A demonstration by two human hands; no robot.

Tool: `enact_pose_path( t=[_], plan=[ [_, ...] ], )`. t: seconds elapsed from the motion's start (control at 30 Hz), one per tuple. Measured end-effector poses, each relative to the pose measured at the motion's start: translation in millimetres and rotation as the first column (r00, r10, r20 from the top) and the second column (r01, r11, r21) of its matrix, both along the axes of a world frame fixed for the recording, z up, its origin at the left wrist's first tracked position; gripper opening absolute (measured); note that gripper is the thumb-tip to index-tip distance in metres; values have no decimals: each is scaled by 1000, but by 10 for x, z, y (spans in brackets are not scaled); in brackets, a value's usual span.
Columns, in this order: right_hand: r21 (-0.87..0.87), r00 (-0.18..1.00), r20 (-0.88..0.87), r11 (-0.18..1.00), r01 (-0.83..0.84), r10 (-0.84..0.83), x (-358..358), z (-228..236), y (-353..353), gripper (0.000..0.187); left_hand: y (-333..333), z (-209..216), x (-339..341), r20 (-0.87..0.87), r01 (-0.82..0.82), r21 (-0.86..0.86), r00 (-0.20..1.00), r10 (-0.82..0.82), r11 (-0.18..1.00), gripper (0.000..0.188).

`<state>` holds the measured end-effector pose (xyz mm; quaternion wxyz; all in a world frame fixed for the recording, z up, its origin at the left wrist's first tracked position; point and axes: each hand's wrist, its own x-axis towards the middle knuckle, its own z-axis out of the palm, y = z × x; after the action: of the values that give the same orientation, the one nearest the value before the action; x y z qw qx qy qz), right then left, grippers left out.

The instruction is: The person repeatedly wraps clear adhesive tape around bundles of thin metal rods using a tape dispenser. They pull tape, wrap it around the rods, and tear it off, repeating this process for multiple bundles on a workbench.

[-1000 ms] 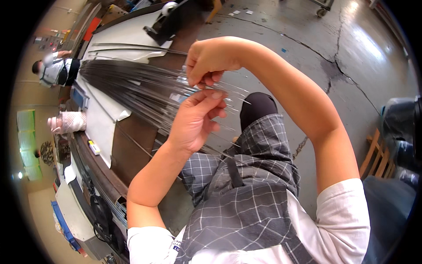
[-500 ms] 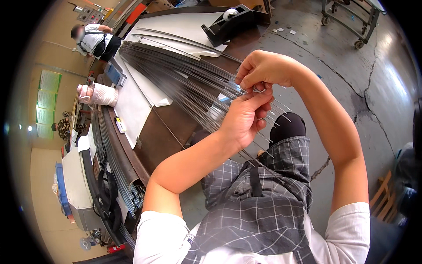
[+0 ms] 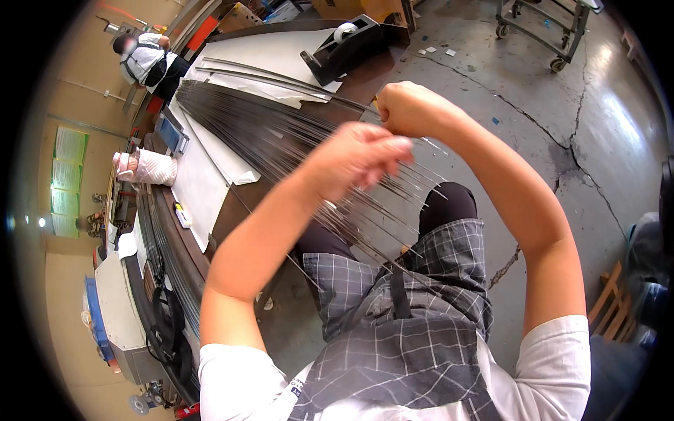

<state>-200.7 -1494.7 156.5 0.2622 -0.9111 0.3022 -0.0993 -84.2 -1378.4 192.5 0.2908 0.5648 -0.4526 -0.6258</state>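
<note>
Left hand (image 3: pixel 361 156) motion-blurred, fingertips unclear; it hides part of thin wire bundle (image 3: pixel 260 130); right hand (image 3: pixel 407 109) grip unreadable.

Both forearms rise from the lower edge and bend at the elbow, meeting high in the middle of the view. The left hand (image 3: pixel 358 158) is turned back-side up, its fingers (image 3: pixel 397 146) curled together and pointing right, slightly blurred. The right hand (image 3: pixel 407 109) sits just above and beyond it, closed into a loose fist with the knuckles up. The 2 hands are almost touching. Both arms are bare below short white sleeves.
</note>
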Motion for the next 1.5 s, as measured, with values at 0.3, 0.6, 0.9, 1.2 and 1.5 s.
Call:
enact_pose_path(
  t=[0.3, 0.6, 0.9, 1.2, 1.5],
  plan=[
    [-350, 934, 320, 896, 273, -159, 319, 119, -207, 29, -1225, 246, 1689, 659, 159, -535, 694, 292, 830, 24],
    [-296, 819, 542, 868, 398, -190, 940, -65, -955, 35, -1498, 454, 1546, 735, 139, -128, 678, 0, 982, 18],
    [-259, 756, 554, 791, 555, -349, 1114, -24, -792, 28, -1423, 377, 1813, 494, 62, -215, 868, 54, 975, 16],
    [-325, 751, 555, 738, 592, -358, 1170, -80, -819, 26, -1376, 398, 1843, 665, 25, -149, 743, 81, 988, 21],
    [-344, 763, 541, 734, 585, -354, 1156, -73, -796, 25, -1323, 324, 1782, 680, -41, -137, 723, 124, 990, 20]
  ],
)
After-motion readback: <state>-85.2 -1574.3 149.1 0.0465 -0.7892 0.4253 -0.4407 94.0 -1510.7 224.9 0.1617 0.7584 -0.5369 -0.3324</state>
